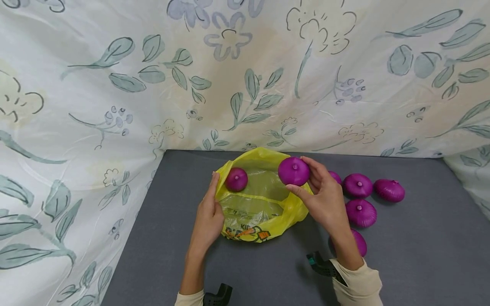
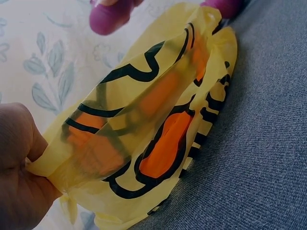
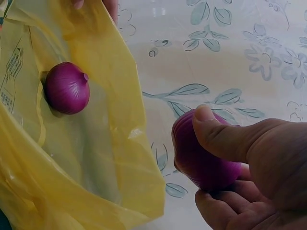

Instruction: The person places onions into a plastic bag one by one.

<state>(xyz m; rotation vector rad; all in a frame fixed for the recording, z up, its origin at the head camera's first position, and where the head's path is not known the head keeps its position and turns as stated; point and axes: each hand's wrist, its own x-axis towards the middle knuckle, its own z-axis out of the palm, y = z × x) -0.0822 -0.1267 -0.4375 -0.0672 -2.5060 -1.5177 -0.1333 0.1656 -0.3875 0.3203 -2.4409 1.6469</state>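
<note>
A yellow plastic bag (image 1: 264, 212) with printed pictures lies with its mouth spread wide. My left hand (image 1: 209, 216) pinches the bag's left edge between thumb and fingers, as the left wrist view also shows. Inside the bag, toward the left, sits one purple onion (image 1: 236, 179). Over the bag's right rim my right hand (image 1: 325, 197) holds a second purple onion (image 1: 293, 171), gripped between thumb and fingertips. In the right wrist view this held onion (image 3: 206, 153) appears beside the open bag (image 3: 110, 143).
Several more purple onions (image 1: 361, 213) lie to the right of the bag on the dark grey table (image 1: 421, 246), some partly behind my right hand and forearm. A floral cloth (image 1: 245, 85) hangs behind the table and along its left side.
</note>
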